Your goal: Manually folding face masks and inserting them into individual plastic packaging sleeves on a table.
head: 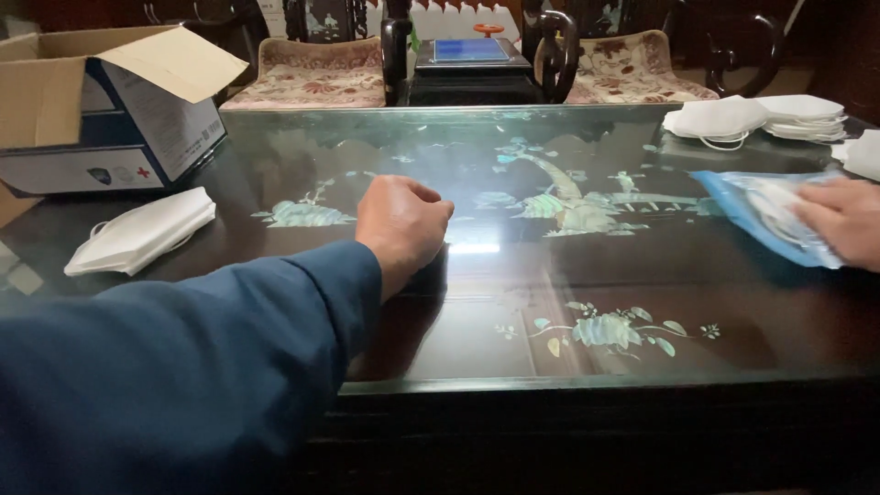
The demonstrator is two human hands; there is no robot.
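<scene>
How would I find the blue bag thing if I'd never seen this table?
Start at the dark glossy table with the inlaid leaf pattern and go to its right edge. There the right hand presses on a flat blue plastic pouch with a white mask showing inside. The loose white folded masks stacked behind it have no wrapping; only this one is bagged in blue.

Left arm extends forward from lower left of view, blue sleeve covering forearm to wrist. Left hand (401, 223) loosely curled, knuckles up, fingers folded under, holding nothing. Right hand (841, 220) enters at right edge, only partly in frame; back of hand up, fingers pointing left and laid flat, pressing down. Hands well apart.
</scene>
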